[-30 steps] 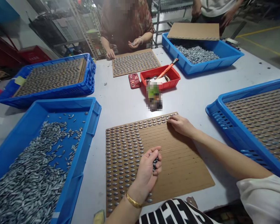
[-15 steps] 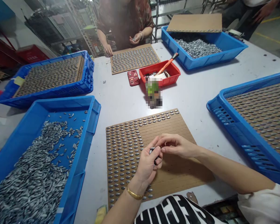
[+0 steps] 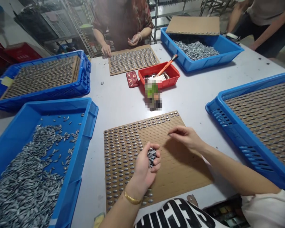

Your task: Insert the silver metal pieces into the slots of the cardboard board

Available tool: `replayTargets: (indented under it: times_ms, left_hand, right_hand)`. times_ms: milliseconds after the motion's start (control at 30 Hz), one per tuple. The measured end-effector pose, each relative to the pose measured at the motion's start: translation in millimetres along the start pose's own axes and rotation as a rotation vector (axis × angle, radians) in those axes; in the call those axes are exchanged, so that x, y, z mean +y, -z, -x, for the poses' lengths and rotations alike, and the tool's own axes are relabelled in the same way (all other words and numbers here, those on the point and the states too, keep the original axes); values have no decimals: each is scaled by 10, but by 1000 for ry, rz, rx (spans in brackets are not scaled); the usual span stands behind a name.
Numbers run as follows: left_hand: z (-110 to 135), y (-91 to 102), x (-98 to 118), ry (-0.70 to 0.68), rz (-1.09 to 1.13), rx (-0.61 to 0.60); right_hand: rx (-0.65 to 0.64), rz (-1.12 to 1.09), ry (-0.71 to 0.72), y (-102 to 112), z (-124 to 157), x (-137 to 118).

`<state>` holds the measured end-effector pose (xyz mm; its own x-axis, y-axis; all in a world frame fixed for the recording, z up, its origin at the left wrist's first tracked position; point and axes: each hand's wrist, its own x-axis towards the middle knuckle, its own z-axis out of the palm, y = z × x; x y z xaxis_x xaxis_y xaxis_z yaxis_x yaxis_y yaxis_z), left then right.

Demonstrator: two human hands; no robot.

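My left hand (image 3: 146,166) is cupped, palm up, around a handful of small grey spindle-shaped metal pieces (image 3: 152,156). It hovers over a ribbed cardboard sheet (image 3: 180,180). My right hand (image 3: 184,136) is apart from it, over the sheet's upper right part, with thumb and fingers pinched. A small dark tip shows at the pinch, seemingly one such metal piece, mostly covered by the fingers. Rows of the same pieces lie along the sheet's left side and far edge; a few more lie near my left wrist. Bare ribs show in the middle and right.
A blue tray (image 3: 79,177) of loose pieces stands at left, a blue crate (image 3: 85,85) of filled sheets behind it. Another blue crate (image 3: 224,117) is at right. Ahead are a red bin (image 3: 172,80), a co-worker's sheet (image 3: 133,60) and a blue tray (image 3: 204,65).
My hands were together over the sheet; now my right hand has moved away to the right and forward. My left hand has opened up somewhat, showing the pieces in its palm. The view has shifted slightly.
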<state>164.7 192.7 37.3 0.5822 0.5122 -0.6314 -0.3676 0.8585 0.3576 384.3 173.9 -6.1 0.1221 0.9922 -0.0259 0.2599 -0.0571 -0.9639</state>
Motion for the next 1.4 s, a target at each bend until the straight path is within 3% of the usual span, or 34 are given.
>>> replayTargets:
  times_ms: [100, 167, 300, 633, 1067, 1167, 1267, 1333, 1400]
  left_hand:
    - [47, 22, 25, -47, 74, -8]
    - [31, 62, -50, 11, 110, 43]
    - [-32, 114, -231, 123, 128, 46]
    - [-9, 102, -291, 17, -94, 20]
    - [25, 44, -211, -23, -79, 19]
    - [23, 78, -221, -53, -78, -3]
    - [17, 100, -236, -86, -97, 20]
    - [10, 95, -243, -107, -106, 34]
    - [4, 79, -250, -125, -115, 22]
  right_hand:
    - [210, 143, 24, 268, -221, 268]
    - [254, 253, 27, 386, -355, 424]
    - [240, 438, 108, 422, -525, 563]
    - [188, 759, 251, 397, -623, 572]
    - [153, 806, 291, 423, -591, 625]
    - [205, 808, 279, 356, -504, 508]
    - [232, 670, 271, 165, -268, 208]
    - [99, 474, 257, -4, -55, -47]
    - [-114, 274, 205, -167, 142, -276]
